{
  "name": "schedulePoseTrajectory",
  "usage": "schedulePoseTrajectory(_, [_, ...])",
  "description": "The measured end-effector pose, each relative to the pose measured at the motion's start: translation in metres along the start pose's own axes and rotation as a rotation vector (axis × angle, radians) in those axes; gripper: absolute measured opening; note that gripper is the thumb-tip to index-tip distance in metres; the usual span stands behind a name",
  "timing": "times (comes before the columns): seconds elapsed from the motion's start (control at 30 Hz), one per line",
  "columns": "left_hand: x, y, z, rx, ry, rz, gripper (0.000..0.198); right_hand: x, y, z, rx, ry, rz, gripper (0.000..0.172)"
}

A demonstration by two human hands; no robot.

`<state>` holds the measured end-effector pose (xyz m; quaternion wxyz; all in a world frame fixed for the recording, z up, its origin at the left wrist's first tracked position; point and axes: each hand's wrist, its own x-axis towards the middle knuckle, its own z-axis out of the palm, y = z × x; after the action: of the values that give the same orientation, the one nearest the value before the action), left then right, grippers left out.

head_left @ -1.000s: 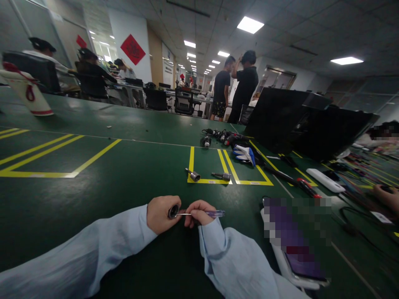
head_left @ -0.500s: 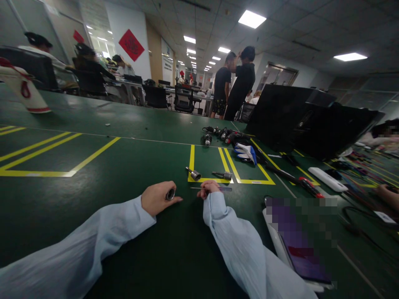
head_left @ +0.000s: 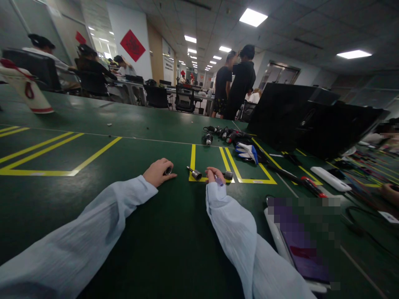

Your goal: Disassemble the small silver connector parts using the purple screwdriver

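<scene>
My left hand (head_left: 156, 172) is closed round a metal nut-driver socket (head_left: 168, 170); its round open end faces right, and the rest is hidden by my fingers. In my right hand (head_left: 213, 174) is a thin screwdriver, its translucent purple handle (head_left: 219, 181) showing by the wrist while its shaft is mostly hidden. A second nut-driver socket (head_left: 195, 175) lies between my hands on yellow tape, its shank pointing away to the left. Another nut-driver socket (head_left: 228, 175) lies just right of my right hand, partly covered by it.
Blue and white gloves (head_left: 247, 152) and several dark tools (head_left: 222, 133) lie farther back on the green table (head_left: 149, 257). Right of my arm is a purple-screened phone (head_left: 301, 236). Dark monitors (head_left: 280, 118) stand behind, and a white cup (head_left: 28, 90) stands far left.
Both hands have moved forward over the table, the left also slightly left and the right slightly right. The screwdriver has turned from lying sideways to pointing more away from me.
</scene>
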<state>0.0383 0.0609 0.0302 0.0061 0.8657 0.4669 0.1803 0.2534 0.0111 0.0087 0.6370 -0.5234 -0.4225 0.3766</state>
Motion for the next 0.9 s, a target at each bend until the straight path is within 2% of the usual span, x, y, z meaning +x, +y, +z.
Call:
schedulePoseTrajectory(0.1, [0.016, -0.004, 0.006, 0.042, 0.048, -0.052, 0.031, 0.005, 0.002, 0.015, -0.201, -0.036, -0.091, 0.021])
schedulePoseTrajectory(0.17, [0.024, 0.0, 0.01, 0.067, 0.077, -0.079, 0.032, 0.01, 0.004, 0.023, -0.477, -0.085, -0.117, 0.028])
schedulePoseTrajectory(0.23, [0.028, 0.009, 0.012, 0.073, 0.084, -0.064, 0.032, 0.014, 0.006, 0.027, -0.595, -0.093, -0.112, 0.026])
schedulePoseTrajectory(0.4, [0.03, 0.043, 0.02, 0.039, 0.032, 0.074, 0.03, 0.019, 0.004, 0.02, -0.513, 0.036, -0.121, 0.019])
schedulePoseTrajectory(0.53, [0.036, 0.07, 0.03, -0.005, -0.03, 0.188, 0.03, 0.022, 0.0, 0.011, -0.378, 0.186, -0.142, 0.025])
schedulePoseTrajectory(0.7, [0.043, 0.084, 0.035, -0.062, -0.061, 0.248, 0.044, 0.026, 0.003, 0.01, -0.199, 0.256, -0.176, 0.03])
schedulePoseTrajectory(0.8, [0.038, 0.082, 0.032, -0.093, -0.028, 0.235, 0.06, 0.024, 0.005, 0.008, -0.131, 0.27, -0.185, 0.03])
schedulePoseTrajectory(0.9, [0.026, 0.083, 0.03, -0.126, 0.127, 0.2, 0.066, 0.018, 0.0, 0.006, -0.098, 0.282, -0.193, 0.031])
